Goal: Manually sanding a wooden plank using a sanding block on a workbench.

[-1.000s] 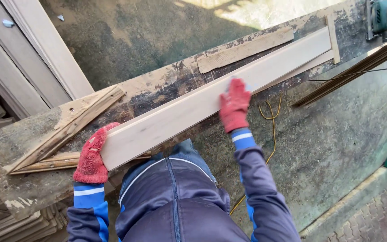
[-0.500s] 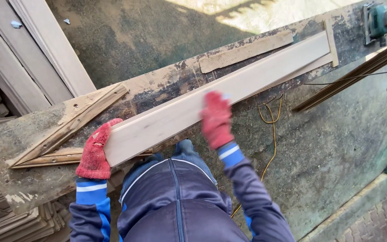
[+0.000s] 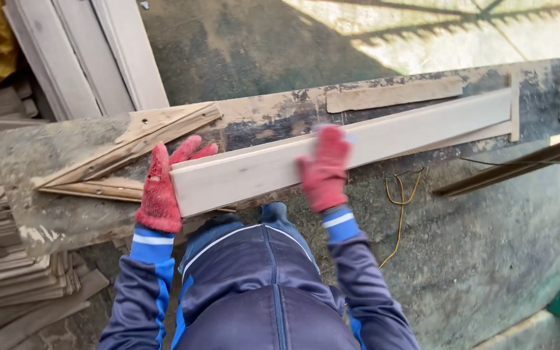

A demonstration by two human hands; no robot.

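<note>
Worn paint-stained surface carries a pale board. Left hand, fingers spread, braces its near end; right hand lies flat on its face, blurred. Board looks smooth already; what's left, can't tell.

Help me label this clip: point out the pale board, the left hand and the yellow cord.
pale board (image 3: 416,126), head view, bare top face
left hand (image 3: 161,188), head view, back of the red glove
yellow cord (image 3: 400,207), head view, hanging loop

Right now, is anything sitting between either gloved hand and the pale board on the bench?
Nothing visible. The left hand is against the near end of the pale board, and the right hand rests directly on its top face.
</note>
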